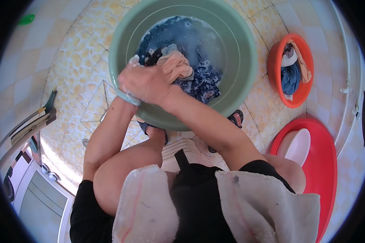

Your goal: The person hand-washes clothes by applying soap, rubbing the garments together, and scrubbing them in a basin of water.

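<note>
A large green plastic basin (246, 57) stands before me with cloudy, sudsy water (197, 33) in it. My right hand (147, 82) is blurred, at the basin's near left rim, over my left hand. My left forearm (109, 130) reaches up to the same rim, and most of the left hand is hidden. White foam (134, 59) clings near the fingers. A peach cloth (176, 65) lies bunched against my right hand; whether either hand grips cloth is unclear. Nearby are a dark blue patterned cloth (200, 80) and dark garments (150, 42), partly under water.
An orange basin (272, 68) holding clothes (290, 77) stands at right. Below it a red tub (322, 170) holds a pale pink basin (299, 145). Pipes (346, 70) run along the right wall. Long-handled tools (33, 121) lean at left near a white-framed panel (44, 197).
</note>
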